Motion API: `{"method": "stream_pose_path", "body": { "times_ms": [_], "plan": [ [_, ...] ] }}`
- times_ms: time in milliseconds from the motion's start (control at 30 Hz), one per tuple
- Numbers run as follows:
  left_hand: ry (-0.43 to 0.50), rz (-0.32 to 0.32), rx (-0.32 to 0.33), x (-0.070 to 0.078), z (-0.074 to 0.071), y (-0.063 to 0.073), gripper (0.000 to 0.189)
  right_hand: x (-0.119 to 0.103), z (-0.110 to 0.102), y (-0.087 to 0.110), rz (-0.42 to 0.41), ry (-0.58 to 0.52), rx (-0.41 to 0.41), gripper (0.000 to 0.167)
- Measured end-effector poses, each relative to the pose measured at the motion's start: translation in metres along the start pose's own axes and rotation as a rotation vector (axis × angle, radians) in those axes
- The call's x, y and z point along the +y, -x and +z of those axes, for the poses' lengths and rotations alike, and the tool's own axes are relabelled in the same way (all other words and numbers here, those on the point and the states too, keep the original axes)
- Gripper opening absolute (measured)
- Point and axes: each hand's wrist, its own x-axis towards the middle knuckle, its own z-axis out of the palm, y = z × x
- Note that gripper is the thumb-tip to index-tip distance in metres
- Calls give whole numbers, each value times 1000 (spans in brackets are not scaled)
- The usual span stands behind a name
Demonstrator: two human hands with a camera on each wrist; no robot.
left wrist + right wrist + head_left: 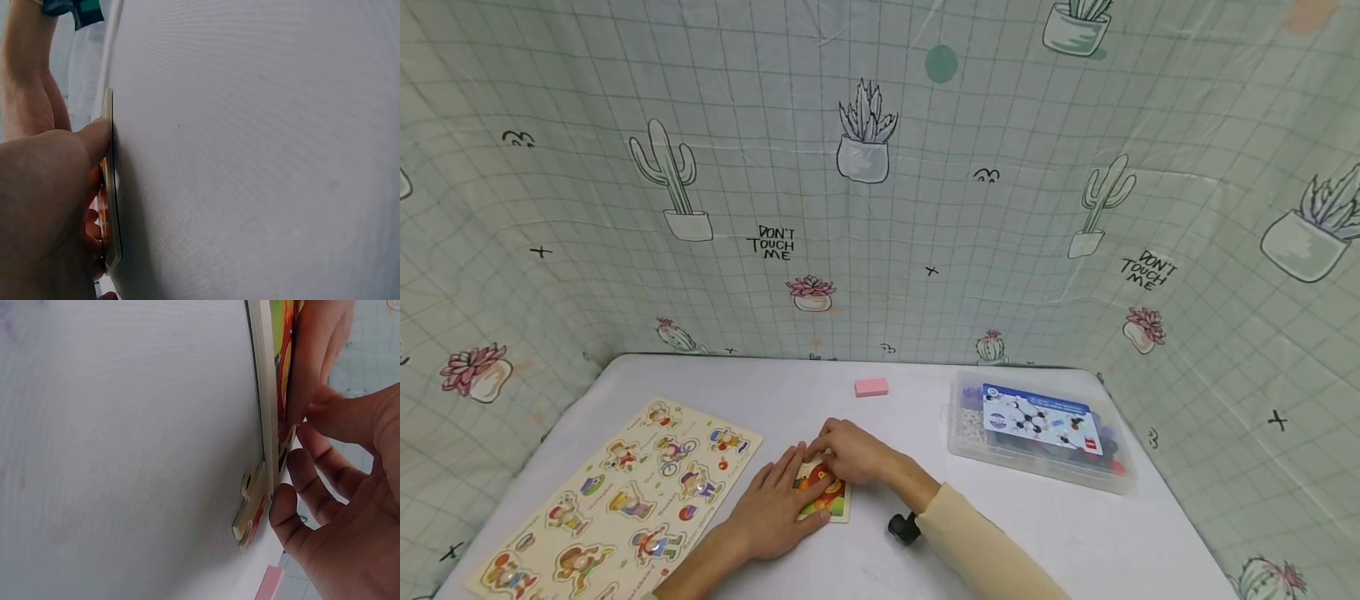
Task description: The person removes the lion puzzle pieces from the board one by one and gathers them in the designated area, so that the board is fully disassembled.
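Observation:
A small picture puzzle board (841, 510) with a brown, orange and green design lies on the white table between the hands. My left hand (775, 510) rests over its left side, fingers stretched and spread, with the thumb (97, 140) along its near edge. At the board's far side is my right hand (853, 450), its fingers bent. In the right wrist view, its thumb (344, 420) touches or nearly touches the left hand's fingertip. Whether it pinches something there is hidden. A loose jigsaw piece (251, 509) lies on the table beside the board, near the right fingertips.
On the left lies a large wooden board (692, 427) with cut-out figures of children playing sports. A pink block (871, 387) sits at the back. To the right stands a closed clear plastic box (1030, 472) with a molecule label. Patterned cloth (880, 225) hangs behind the table.

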Motion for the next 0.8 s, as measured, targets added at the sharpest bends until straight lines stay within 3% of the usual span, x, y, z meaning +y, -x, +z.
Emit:
{"method": "stream_pose_path", "body": {
  "times_ms": [800],
  "plan": [
    [9, -10, -18, 0, 1, -1, 58, -1, 1, -1, 82, -90, -27, 38]
  ]
}}
